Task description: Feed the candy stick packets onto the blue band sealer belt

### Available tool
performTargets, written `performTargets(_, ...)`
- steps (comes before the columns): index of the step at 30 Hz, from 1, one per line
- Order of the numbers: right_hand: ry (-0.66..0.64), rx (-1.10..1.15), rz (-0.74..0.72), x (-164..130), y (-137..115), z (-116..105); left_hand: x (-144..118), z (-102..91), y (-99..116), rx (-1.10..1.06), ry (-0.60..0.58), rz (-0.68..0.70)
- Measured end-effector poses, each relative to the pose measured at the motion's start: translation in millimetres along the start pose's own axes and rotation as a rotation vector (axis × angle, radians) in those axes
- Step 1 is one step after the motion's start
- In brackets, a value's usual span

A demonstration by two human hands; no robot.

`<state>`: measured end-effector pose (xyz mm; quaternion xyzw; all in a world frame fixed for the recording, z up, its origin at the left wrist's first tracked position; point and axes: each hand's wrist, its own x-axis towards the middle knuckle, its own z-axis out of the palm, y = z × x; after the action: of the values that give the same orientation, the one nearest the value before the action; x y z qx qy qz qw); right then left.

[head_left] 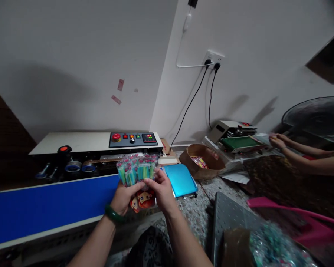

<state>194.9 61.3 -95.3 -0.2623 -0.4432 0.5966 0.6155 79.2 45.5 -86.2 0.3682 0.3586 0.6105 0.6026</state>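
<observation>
Between my two hands is a bunch of clear plastic packets (136, 171) with green, teal and yellow sticks inside. A printed cartoon character with red hair (144, 199) shows at the packets' lower end. My left hand (124, 194) grips the bunch from the left, its thumb across the front. On the other side my right hand (161, 187) holds the packets, thumb and fingers closed on their edge. Directly behind them stands a sealing machine with a control panel (132, 140). Its blue conveyor belt (52, 207) runs off to the left.
Right of my hands lies a shiny blue sheet (179, 180). Beyond it, a cardboard box (189, 159) contains colourful packets. A co-worker's hands (278, 141) are at a second machine with a green belt (238, 144). A grey perforated stool (231, 215) and plastic-wrapped items (278, 244) are nearer me.
</observation>
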Motion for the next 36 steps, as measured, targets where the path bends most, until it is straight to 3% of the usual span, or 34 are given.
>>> performTargets(7,0.03,0.126,0.033,0,-2,1,-1,-0.5,1,-0.01,0.068,0.003)
performTargets(12,0.134,0.102,-0.034,-1,-3,2,-1,2.5,-2,-0.004,0.084,0.054)
performTargets(15,0.081,0.035,-0.042,0,-6,1,-2,4.0,-2,-0.018,0.081,0.084)
performTargets(19,0.061,0.046,-0.004,1,-8,0,-2,4.3,-2,-0.05,0.074,0.038)
performTargets(25,0.196,0.114,-0.11,4,-16,4,0,3.2,2,-0.106,0.114,0.013)
performTargets(30,0.233,0.152,-0.127,7,-21,-7,3,-6.0,9,-0.136,0.191,0.017)
performTargets(36,0.259,0.188,-0.143,6,-9,-10,-1,-5.6,12,-0.064,0.101,-0.101)
